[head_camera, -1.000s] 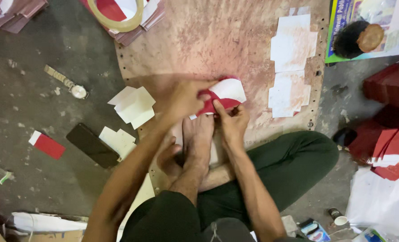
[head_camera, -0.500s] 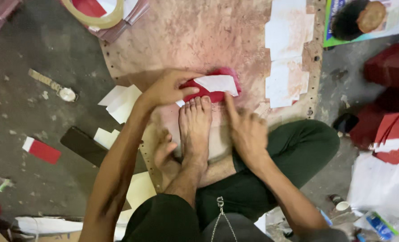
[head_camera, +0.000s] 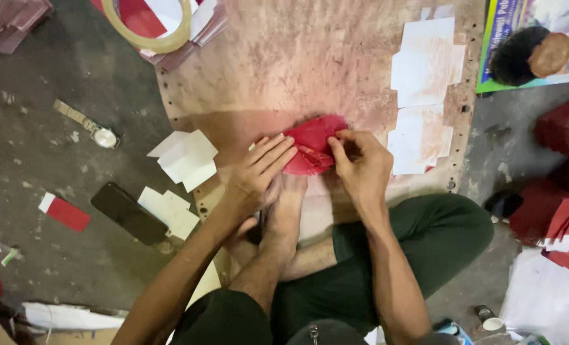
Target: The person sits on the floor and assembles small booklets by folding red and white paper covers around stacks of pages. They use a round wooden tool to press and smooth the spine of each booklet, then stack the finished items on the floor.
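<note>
A folded red paper piece (head_camera: 310,148) lies on a stained pinkish board (head_camera: 310,57), just beyond my bare foot (head_camera: 284,223). My left hand (head_camera: 256,174) lies flat with its fingers pressing the paper's left edge. On the right side, my right hand (head_camera: 360,166) pinches the paper between thumb and fingers. I sit cross-legged in dark green trousers, the foot resting on the board below the paper.
White paper sheets (head_camera: 425,61) lie on the board's right side. On the grey floor at left are white folded papers (head_camera: 185,156), a dark phone (head_camera: 128,213), a wristwatch (head_camera: 96,131) and a tape roll (head_camera: 145,25). Red and white paper stacks (head_camera: 562,223) sit at right.
The white face of the paper is no longer showing; only red shows now. My right hand has come back up from my knee onto the paper's right side.
</note>
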